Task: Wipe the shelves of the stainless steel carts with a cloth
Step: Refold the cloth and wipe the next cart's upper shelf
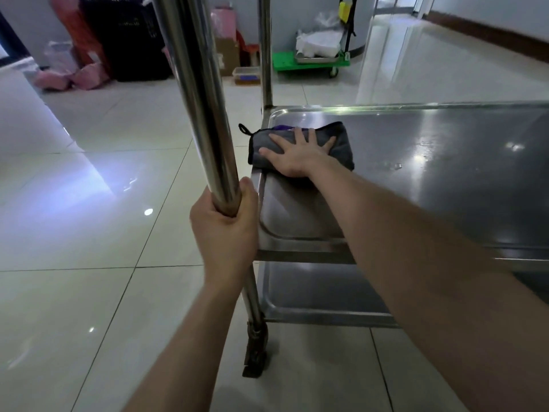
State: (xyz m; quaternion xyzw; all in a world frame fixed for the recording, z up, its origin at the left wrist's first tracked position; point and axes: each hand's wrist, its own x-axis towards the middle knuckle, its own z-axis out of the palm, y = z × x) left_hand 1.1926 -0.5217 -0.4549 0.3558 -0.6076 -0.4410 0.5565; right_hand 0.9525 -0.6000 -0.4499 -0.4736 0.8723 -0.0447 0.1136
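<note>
A stainless steel cart fills the right half of the view, its middle shelf (pixel 445 162) shiny with wet streaks. A folded grey cloth (pixel 344 147) with a black loop lies at the shelf's left end, partly over the rim. My right hand (pixel 297 153) presses flat on the cloth with fingers spread. My left hand (pixel 225 227) grips the cart's near upright post (pixel 199 99) just beside the shelf corner. A lower shelf (pixel 312 292) shows beneath, and a cart wheel (pixel 255 352) stands on the floor.
Glossy pale floor tiles (pixel 89 233) spread to the left. Against the far wall stand pink bags (pixel 74 78), a dark crate stack (pixel 133 40), a cardboard box (pixel 228 55) and a green platform trolley (pixel 309 60) with white bags. A second cart post (pixel 266 55) rises at the back.
</note>
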